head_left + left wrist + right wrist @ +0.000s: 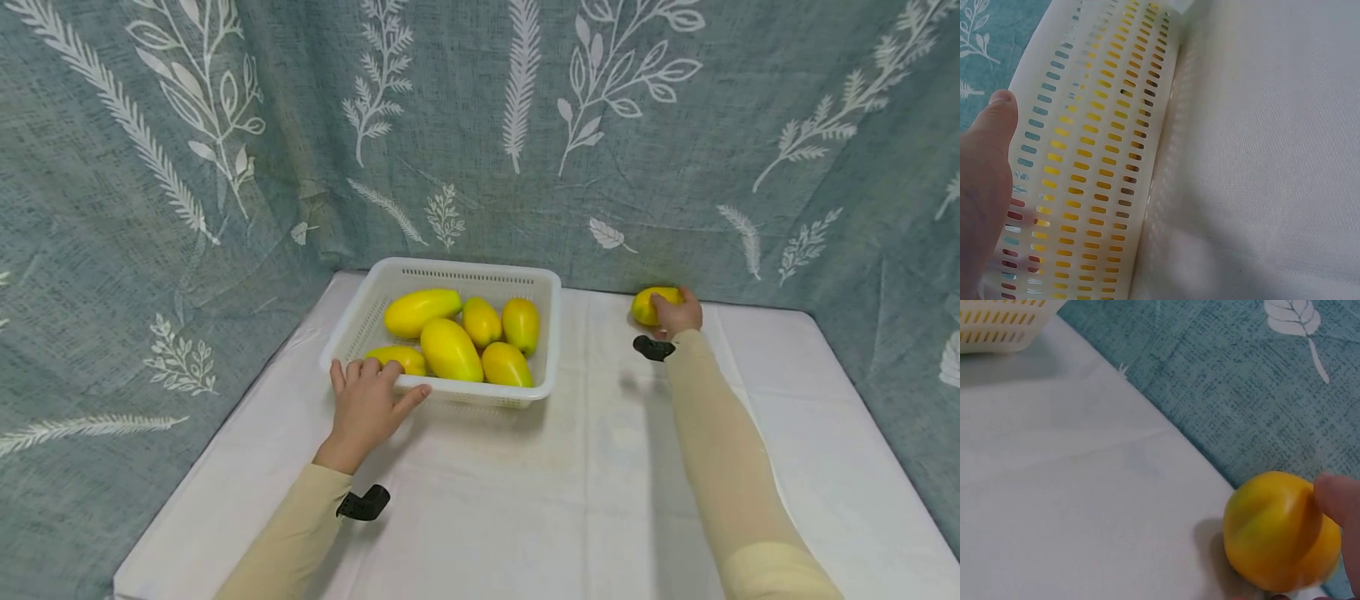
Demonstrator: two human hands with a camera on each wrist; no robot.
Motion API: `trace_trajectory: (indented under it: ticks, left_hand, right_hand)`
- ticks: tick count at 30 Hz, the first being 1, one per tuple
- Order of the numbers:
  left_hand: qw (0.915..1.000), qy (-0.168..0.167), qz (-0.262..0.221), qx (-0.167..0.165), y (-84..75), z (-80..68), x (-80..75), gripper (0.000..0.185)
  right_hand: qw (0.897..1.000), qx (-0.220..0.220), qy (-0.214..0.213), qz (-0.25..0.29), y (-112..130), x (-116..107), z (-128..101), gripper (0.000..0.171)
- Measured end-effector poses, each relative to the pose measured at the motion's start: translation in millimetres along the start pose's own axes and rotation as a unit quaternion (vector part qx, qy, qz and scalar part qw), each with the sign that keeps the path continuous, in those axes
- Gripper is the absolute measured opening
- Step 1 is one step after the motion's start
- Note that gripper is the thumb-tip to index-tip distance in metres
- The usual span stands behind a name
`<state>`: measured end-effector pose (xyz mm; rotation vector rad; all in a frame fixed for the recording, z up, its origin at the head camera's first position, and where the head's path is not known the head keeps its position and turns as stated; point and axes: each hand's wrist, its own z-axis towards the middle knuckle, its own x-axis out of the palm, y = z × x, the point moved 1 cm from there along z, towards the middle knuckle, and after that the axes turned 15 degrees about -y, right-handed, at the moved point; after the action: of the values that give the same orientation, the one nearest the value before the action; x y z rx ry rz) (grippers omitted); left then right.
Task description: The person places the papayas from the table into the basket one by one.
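A white plastic basket (555,333) with slotted walls holds several smooth, oblong yellow fruits (450,350), some tinged green. My left hand (367,412) grips the basket's near rim at its left part, fingers over the edge and thumb outside. In the left wrist view the thumb lies along the slotted wall (1107,134), and yellow shows through the slots. Off to the basket's right, at the table's back edge, my right hand (678,315) holds another yellow fruit (1275,534). Its thumb presses on the fruit's side, while the other fingers are mostly hidden.
A white cloth (495,500) covers the table. Blue-green curtains (480,125) with white leaf prints hang behind it and along both sides. Each wrist wears a small black camera, one at the left cuff (363,503) and one at the right cuff (654,348).
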<state>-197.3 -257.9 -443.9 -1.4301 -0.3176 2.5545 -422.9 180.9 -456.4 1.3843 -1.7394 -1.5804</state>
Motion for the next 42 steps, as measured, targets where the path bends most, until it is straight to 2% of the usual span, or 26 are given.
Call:
trace_trajectory:
  ticks: [16, 24, 34, 42]
  left_hand:
    - [1.0000, -0.002, -0.003, 0.002, -1.8, 0.0, 5.4, 0.059]
    - [0.9999, -0.009, -0.004, 0.006, -2.1, 0.7, 5.6, 0.058]
    - [0.9999, -0.013, -0.004, 0.007, -2.3, 0.6, 4.8, 0.058]
    - [0.9998, -0.018, 0.000, 0.011, 2.1, 0.1, 3.2, 0.058]
  right_hand:
    - [1.000, -0.001, 0.015, 0.014, -0.6, -8.0, 3.5, 0.068]
    - [0.999, 0.022, 0.028, 0.040, 2.9, -8.5, -7.0, 0.067]
    - [0.998, -0.033, 0.056, -0.014, 4.4, -1.5, -16.2, 0.068]
    - [0.994, -0.048, 0.098, -0.011, 2.6, 4.6, -25.3, 0.066]
